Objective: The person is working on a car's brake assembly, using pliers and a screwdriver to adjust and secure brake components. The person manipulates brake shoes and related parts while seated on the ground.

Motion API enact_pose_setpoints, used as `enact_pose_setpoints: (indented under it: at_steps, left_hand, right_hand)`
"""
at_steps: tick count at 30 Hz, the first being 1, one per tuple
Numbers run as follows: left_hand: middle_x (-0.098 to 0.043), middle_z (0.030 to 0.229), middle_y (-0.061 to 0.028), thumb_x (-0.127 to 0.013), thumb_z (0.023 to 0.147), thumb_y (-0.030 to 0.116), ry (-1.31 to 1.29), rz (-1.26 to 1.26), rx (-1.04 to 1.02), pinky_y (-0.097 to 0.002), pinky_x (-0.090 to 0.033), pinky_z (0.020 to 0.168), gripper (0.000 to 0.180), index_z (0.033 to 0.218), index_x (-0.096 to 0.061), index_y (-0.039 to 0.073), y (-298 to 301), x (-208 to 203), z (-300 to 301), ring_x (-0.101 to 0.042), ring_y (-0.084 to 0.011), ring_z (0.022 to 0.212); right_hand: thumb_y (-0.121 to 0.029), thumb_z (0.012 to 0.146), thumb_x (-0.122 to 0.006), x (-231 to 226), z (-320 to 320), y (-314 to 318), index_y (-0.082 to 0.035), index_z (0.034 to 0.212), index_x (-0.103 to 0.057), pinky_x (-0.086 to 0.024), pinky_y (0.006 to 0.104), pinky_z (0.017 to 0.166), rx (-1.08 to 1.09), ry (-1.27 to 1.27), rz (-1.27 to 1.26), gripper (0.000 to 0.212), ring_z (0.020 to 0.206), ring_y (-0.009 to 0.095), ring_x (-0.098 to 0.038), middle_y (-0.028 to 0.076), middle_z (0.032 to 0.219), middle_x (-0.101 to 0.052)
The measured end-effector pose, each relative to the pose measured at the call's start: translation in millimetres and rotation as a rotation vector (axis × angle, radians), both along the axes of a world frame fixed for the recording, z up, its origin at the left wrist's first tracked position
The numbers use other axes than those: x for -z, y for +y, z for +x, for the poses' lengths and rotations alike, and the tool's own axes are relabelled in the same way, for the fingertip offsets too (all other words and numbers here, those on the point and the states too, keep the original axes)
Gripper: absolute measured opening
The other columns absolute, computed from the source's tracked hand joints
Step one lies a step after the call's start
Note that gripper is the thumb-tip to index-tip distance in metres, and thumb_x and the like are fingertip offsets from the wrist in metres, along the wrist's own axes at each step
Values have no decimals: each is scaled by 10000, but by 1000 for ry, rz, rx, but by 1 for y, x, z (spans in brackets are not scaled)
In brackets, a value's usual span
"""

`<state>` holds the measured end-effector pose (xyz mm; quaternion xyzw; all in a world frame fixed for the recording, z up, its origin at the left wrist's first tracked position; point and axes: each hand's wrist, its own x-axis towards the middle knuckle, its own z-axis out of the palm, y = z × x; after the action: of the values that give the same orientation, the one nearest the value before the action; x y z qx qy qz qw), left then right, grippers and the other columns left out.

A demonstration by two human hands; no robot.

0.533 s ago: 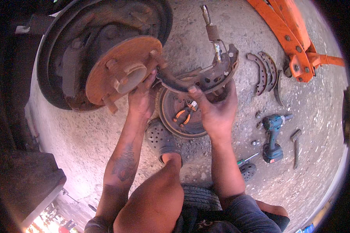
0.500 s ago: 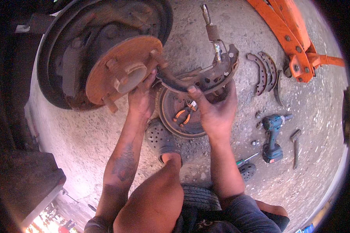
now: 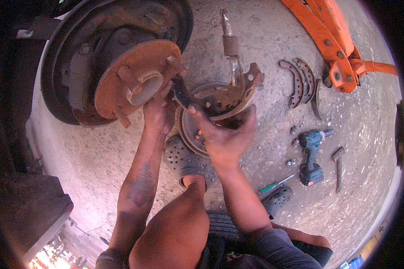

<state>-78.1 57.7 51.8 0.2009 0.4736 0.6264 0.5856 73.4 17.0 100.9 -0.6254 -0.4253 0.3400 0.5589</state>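
My right hand (image 3: 226, 136) grips a curved, dark brake shoe (image 3: 213, 110), thumb on its near edge and fingers beneath. A coil spring (image 3: 230, 45) on a shiny rod stands up from the shoe's far end. The shoe's left end points at the rusty wheel hub (image 3: 112, 85), close to my left hand (image 3: 158, 110). My left hand is closed beside the hub, its fingertips partly hidden, and what they hold I cannot make out. Behind the hub is the dark round backing plate (image 3: 60, 96). Below the shoe lies a brake drum (image 3: 184, 134) with orange-handled pliers (image 3: 199, 134) in it, mostly covered.
Several loose brake shoes (image 3: 297, 85) lie on the concrete to the right, near an orange jack (image 3: 332, 49). Closer in are a teal cordless driver (image 3: 310, 157), a hammer (image 3: 338, 168), a green-handled screwdriver (image 3: 276, 184) and a few nuts (image 3: 291, 162). A tire (image 3: 220, 223) is beneath me.
My right hand has carried the brake shoe left and slightly down, closer to the hub, and now covers most of the pliers. My left hand stays beside the hub.
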Motion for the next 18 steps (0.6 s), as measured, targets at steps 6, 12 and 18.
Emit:
enact_pose_setpoints:
  at_steps: [6, 12, 18]
  left_hand:
    - [-590, 1230, -78, -628, 902, 88, 11, -16, -26, -397, -436, 1015, 384, 1276, -544, 57, -5, -10, 6, -543, -239, 1151]
    - [-586, 1237, -64, -663, 908, 113, 64, -69, -93, -412, -446, 1000, 399, 1284, -541, 56, 3, -13, 14, -543, -218, 1158]
    - [-548, 1276, -58, -709, 876, 121, 51, -25, 10, -466, -432, 1019, 473, 1312, -526, 97, 1, -22, 22, -502, -228, 1213]
  right_hand:
    - [-218, 583, -936, 4, -6, -2, 31, 1131, -563, -513, 337, 795, 30, -152, 88, 708, 866, 214, -633, 110, 970, -660]
    - [-172, 610, -920, 13, -5, 1, 34, 1144, -561, -515, 331, 801, 73, -215, 155, 676, 879, 196, -628, 103, 1017, -656]
    - [-162, 674, -878, 20, 47, 40, 21, 1124, -589, -521, 337, 805, -151, 211, -15, 565, 896, 175, -641, 109, 993, -682]
